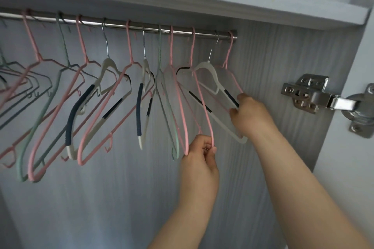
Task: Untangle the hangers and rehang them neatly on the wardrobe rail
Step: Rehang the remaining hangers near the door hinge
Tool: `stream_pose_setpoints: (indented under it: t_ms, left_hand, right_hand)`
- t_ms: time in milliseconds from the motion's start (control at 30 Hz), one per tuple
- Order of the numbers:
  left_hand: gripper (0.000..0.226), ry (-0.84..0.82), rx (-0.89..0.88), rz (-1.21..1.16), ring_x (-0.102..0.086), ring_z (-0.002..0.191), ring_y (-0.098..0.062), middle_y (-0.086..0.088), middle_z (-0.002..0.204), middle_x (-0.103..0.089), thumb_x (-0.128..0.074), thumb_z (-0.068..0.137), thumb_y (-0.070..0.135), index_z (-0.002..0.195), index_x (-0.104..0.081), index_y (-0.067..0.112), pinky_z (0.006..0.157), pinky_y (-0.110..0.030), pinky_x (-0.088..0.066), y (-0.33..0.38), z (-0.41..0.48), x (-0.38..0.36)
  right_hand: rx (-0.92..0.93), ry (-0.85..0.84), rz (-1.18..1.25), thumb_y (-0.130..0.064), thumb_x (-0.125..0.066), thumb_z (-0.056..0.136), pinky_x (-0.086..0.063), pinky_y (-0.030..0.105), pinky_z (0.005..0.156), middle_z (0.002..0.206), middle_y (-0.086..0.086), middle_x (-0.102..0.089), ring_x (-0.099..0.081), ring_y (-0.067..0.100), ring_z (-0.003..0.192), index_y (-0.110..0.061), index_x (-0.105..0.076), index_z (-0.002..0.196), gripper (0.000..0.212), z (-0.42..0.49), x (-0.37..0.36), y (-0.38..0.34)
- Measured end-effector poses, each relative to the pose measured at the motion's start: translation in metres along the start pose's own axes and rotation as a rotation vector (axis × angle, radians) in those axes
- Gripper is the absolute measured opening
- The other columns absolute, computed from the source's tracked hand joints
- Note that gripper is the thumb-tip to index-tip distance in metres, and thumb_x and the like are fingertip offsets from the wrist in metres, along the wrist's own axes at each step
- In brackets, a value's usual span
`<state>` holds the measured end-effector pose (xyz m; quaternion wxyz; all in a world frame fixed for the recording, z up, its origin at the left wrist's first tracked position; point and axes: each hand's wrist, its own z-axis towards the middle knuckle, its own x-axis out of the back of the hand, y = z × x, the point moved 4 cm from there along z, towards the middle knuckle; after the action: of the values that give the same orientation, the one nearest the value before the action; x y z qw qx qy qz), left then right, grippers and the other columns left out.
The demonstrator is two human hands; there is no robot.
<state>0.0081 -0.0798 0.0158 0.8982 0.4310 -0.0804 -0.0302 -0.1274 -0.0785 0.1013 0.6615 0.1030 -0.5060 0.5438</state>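
Steel, round and polished, the wardrobe rail [121,25] runs under a pale grey shelf board [263,11], and we see a row of hangers hooked along it right up to its end cap. Toward the left they are pink wire hangers [82,40], sage-green wire hangers [64,46] and white plastic hangers with dark blue padded grips [108,62], leaning at different angles and overlapping each other. At the right end we find both hands on a tighter cluster. The left hand [199,159] reaches up from below, its fingers [206,148] and thumb pinching the bottom curve of a slim pink wire hanger [209,125] whose hook is on the rail. The right hand [250,111] is higher and nearer the wood-grain side panel [283,62], its fingers curled round the lower arm of a white plastic hanger with a black grip strip [210,73], also hooked on the rail. The last pink hanger [227,54] hangs just beside it, its arm meeting that hand's thumb. A bright metal door hinge [311,97] is screwed to the panel, to the right of the hands.
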Motion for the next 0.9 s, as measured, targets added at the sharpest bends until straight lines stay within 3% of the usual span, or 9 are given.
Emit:
stream_pose_setpoints:
  t_ms: [100, 300, 467, 633, 733, 800, 900]
  left_hand:
    - [0.035, -0.003, 0.003, -0.012, -0.053, 0.072, -0.002, 0.014, 0.068, -0.054, -0.053, 0.086, 0.007, 0.069, -0.045, 0.036, 0.06, -0.009, -0.04, -0.001, 0.0, -0.001]
    - [0.033, 0.004, -0.009, -0.021, -0.055, 0.076, -0.006, 0.013, 0.071, -0.057, -0.055, 0.085, 0.005, 0.072, -0.048, 0.035, 0.064, -0.011, -0.043, -0.004, 0.001, -0.003]
    - [0.033, -0.003, -0.001, -0.026, -0.055, 0.078, -0.005, 0.013, 0.072, -0.058, -0.055, 0.085, 0.005, 0.074, -0.05, 0.035, 0.062, -0.006, -0.042, -0.003, 0.0, -0.005]
    - [0.032, -0.006, 0.003, -0.011, -0.055, 0.074, -0.005, 0.011, 0.072, -0.057, -0.055, 0.085, 0.008, 0.077, -0.049, 0.038, 0.058, -0.008, -0.042, -0.002, -0.001, -0.007]
    - [0.026, -0.008, 0.001, -0.023, -0.055, 0.075, -0.006, 0.008, 0.075, -0.058, -0.054, 0.086, 0.009, 0.083, -0.052, 0.035, 0.058, -0.01, -0.043, -0.002, -0.004, -0.007]
    - [0.021, -0.008, 0.007, -0.05, -0.055, 0.077, -0.005, 0.008, 0.077, -0.059, -0.054, 0.086, 0.009, 0.089, -0.055, 0.029, 0.059, -0.008, -0.043, -0.002, -0.006, -0.006]
    - [0.019, -0.001, 0.006, -0.078, -0.055, 0.074, -0.006, 0.006, 0.077, -0.059, -0.054, 0.086, 0.008, 0.092, -0.057, 0.026, 0.06, -0.007, -0.042, -0.002, -0.007, -0.002]
  right_hand:
    - [0.021, -0.01, 0.126, -0.013, -0.039, 0.092, -0.044, 0.032, 0.076, 0.111, 0.025, -0.062, -0.058, 0.04, 0.102, -0.002, -0.054, 0.109, 0.025, 0.0, -0.006, -0.003]
    - [0.081, 0.085, 0.287, -0.011, -0.033, 0.093, -0.049, 0.038, 0.076, 0.104, 0.023, -0.064, -0.059, 0.041, 0.094, -0.014, -0.052, 0.118, 0.032, -0.013, -0.007, -0.008]
    - [0.113, 0.057, 0.336, -0.01, -0.032, 0.094, -0.043, 0.029, 0.066, 0.099, 0.021, -0.064, -0.058, 0.035, 0.084, -0.012, -0.051, 0.117, 0.03, -0.013, -0.012, -0.013]
    - [0.127, 0.037, 0.309, -0.013, -0.032, 0.095, -0.047, 0.033, 0.07, 0.104, 0.021, -0.065, -0.061, 0.036, 0.09, -0.012, -0.049, 0.121, 0.031, -0.014, -0.012, -0.017]
    - [0.115, 0.018, 0.193, -0.022, -0.034, 0.097, -0.044, 0.034, 0.076, 0.121, 0.02, -0.055, -0.057, 0.036, 0.104, -0.011, -0.043, 0.13, 0.036, -0.018, -0.007, -0.017]
    - [0.131, 0.086, 0.096, -0.028, -0.039, 0.096, -0.044, 0.036, 0.086, 0.131, 0.02, -0.046, -0.052, 0.037, 0.113, -0.008, -0.039, 0.135, 0.043, -0.023, 0.006, -0.016]
    - [0.222, 0.345, 0.127, -0.018, -0.048, 0.09, -0.04, 0.034, 0.093, 0.127, 0.019, -0.049, -0.051, 0.037, 0.113, -0.008, -0.049, 0.129, 0.04, -0.033, 0.041, -0.015]
